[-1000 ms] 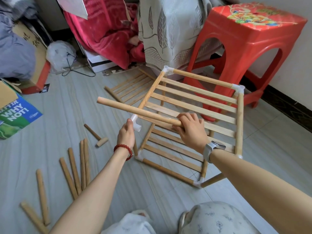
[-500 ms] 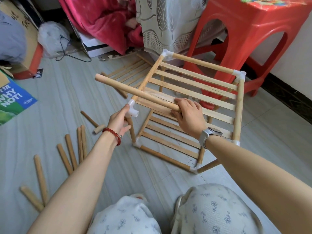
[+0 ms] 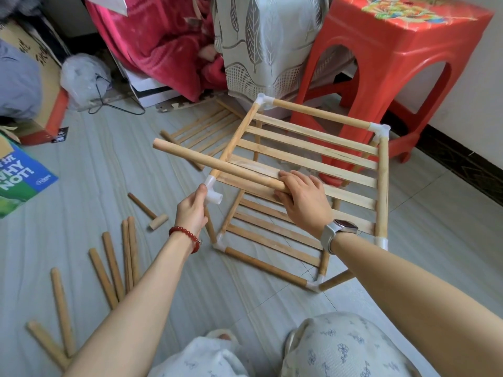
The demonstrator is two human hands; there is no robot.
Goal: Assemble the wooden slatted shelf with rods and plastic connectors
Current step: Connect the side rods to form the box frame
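Observation:
A two-tier wooden slatted shelf frame (image 3: 313, 148) stands on the floor, its rods joined by white plastic connectors. My left hand (image 3: 192, 213) grips the near-left upright just under the white connector (image 3: 213, 193) at the upper tier's corner. That connector has an open socket facing me. My right hand (image 3: 303, 201) holds one end of a loose wooden rod (image 3: 215, 165), which lies slanted across the upper tier and points up and left. A spare slatted panel (image 3: 202, 130) lies flat on the floor behind the frame.
Several loose rods (image 3: 115, 265) lie on the floor at the left, beside a small wooden mallet (image 3: 148, 212). A red plastic stool (image 3: 394, 63) stands close behind the frame. Cardboard boxes (image 3: 16, 175) and bedding crowd the far side.
My left hand slid from beside the corner connector down onto the upright below it. The rod in my right hand stays slanted over the upper tier. The camera view shifted slightly.

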